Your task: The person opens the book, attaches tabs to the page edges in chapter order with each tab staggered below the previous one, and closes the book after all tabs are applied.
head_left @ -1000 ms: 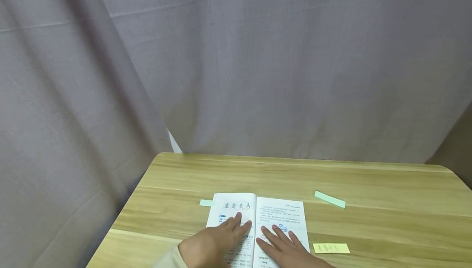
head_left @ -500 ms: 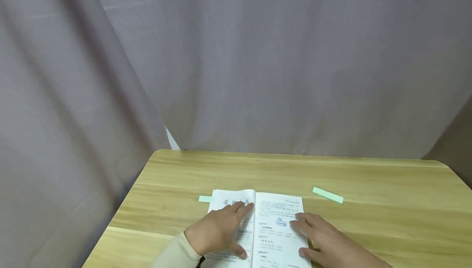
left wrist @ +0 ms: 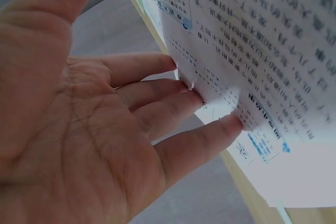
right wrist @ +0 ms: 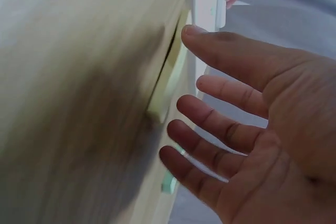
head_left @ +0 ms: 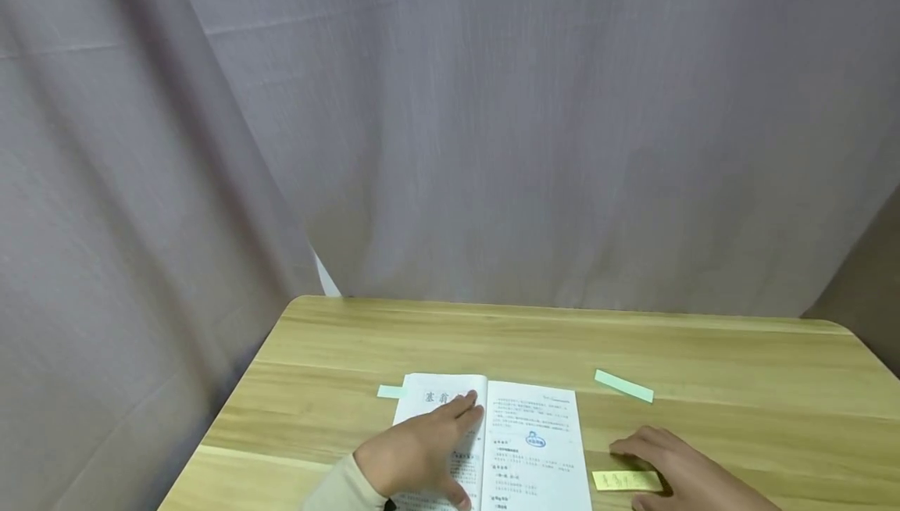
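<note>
An open book (head_left: 534, 409) with printed Chinese text lies at the front of the wooden table. My left hand (head_left: 422, 448) rests on its left page, fingers stretched out; the left wrist view shows the fingertips (left wrist: 231, 123) touching the paper. To the right of the book lies a yellow sticky note (head_left: 622, 481) with handwriting, one end slightly raised in the right wrist view. Around its right end my right hand (head_left: 685, 472) hovers, thumb and fingers apart. Nothing is held between them.
A pale green strip (head_left: 624, 386) lies on the table beyond the yellow note. Another green tab (head_left: 391, 391) sticks out from the book's left edge. Behind the table (head_left: 337, 347) hangs a grey curtain (head_left: 492, 144).
My right hand has lifted off the right page and moved right to the yellow note. The left hand has shifted slightly and spread its thumb, staying on the left page.
</note>
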`<state>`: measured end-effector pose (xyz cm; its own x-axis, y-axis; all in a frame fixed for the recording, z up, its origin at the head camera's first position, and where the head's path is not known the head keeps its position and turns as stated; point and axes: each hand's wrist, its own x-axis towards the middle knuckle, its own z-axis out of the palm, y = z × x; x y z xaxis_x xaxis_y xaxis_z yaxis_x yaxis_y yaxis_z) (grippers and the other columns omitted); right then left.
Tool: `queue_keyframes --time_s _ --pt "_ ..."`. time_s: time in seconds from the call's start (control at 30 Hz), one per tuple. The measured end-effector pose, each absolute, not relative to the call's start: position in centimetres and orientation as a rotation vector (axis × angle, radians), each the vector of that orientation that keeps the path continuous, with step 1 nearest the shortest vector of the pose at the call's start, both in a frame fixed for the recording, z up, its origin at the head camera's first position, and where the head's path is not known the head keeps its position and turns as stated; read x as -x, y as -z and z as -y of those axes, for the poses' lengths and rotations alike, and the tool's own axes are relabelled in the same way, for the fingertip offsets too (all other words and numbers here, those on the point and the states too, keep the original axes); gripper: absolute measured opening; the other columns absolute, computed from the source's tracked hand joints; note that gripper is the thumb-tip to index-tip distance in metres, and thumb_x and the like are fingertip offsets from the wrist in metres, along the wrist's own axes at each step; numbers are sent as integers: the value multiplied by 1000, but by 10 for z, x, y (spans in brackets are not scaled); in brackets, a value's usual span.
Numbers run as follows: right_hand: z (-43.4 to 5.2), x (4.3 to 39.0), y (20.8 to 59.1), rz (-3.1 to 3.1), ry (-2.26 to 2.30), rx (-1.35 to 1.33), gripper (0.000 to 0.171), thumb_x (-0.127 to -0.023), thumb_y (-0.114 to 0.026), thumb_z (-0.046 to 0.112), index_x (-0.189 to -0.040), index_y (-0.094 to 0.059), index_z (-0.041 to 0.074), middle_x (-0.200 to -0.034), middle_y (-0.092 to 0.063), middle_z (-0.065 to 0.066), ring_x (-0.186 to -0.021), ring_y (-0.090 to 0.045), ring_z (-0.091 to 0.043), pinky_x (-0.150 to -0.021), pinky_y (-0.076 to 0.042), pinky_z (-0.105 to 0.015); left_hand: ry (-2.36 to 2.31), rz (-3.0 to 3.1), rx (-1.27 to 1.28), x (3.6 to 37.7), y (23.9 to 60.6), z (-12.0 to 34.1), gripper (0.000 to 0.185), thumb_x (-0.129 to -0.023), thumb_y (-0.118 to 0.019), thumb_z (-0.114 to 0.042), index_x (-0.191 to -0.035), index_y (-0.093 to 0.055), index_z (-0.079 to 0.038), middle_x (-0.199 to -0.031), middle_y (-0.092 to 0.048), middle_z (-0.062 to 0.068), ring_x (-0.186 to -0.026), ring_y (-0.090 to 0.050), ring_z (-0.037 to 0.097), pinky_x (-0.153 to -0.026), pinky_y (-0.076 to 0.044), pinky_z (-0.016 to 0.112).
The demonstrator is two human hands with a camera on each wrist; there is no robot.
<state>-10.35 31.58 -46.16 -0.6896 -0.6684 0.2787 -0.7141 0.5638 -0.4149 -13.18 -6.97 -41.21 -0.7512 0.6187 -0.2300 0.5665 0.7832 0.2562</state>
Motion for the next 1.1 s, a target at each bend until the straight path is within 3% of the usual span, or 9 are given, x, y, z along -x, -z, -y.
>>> queue_keyframes --time_s 0.17,0.43,0.63,0.87,1.1 --pt "-325 105 464 2718 -789 -1216 44 -84 -89 15 -120 -70 -2 -109 -66 4 -98 -51 3 -67 -43 -19 -281 -2636 -903 135 413 71 123 -66 -94 -55 -164 -35 -10 -175 -24 6 -158 -31 21 -122 -38 35" --pt "-324 108 468 2572 -673 -1302 35 -73 -90 0 -103 -74 6 -98 -60 9 -84 -41 6 -61 -36 -13 -334 -2626 -880 135 415 72 123 -66 -94 -54 -165 -34 -12 -175 -23 4 -158 -31 20 -118 -44 45" --pt "-324 105 464 2568 -668 -1233 24 -83 -87 8 -102 -73 6 -94 -57 10 -79 -36 11 -58 -32 -10 -372 -2620 -916 134 417 70 124 -66 -95 -52 -165 -34 -8 -174 -24 8 -159 -29 21 -122 -39 40" --pt "-297 97 443 2708 -688 -1009 30 -81 -90 13 -106 -74 17 -103 -63 14 -87 -48 7 -64 -46 -19 -420 -2630 -883 133 420 72 123 -65 -96 -52 -165 -36 -13 -174 -25 4 -157 -32 20 -121 -41 43" --pt "-258 101 431 2840 -895 -1047 23 -90 -84 15 -111 -75 12 -108 -63 14 -88 -48 6 -67 -47 -20 -463 -2610 -901 134 418 70 119 -67 -95 -51 -164 -38 -11 -173 -27 5 -157 -34 22 -121 -40 41"
